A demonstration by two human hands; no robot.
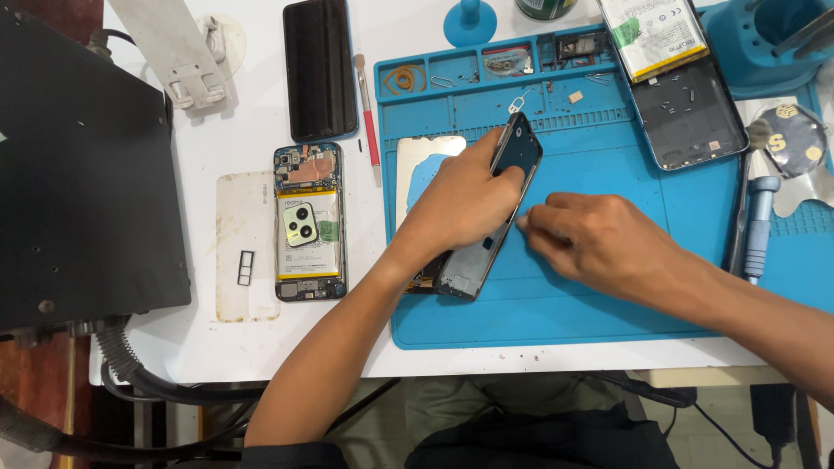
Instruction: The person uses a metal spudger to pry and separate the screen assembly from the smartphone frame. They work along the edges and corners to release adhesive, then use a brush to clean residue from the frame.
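Single head-worn view, looking steeply down from above the seated person.

The camera faces nearly straight down onto a white table (217, 347) and blue work mat (608, 295), close enough that both forearms enter from the bottom edge and fill the lower frame. The person's lap shows beneath the table's near edge. A black machine (82, 174) cuts off at the left border. No second view is supplied for overlap.
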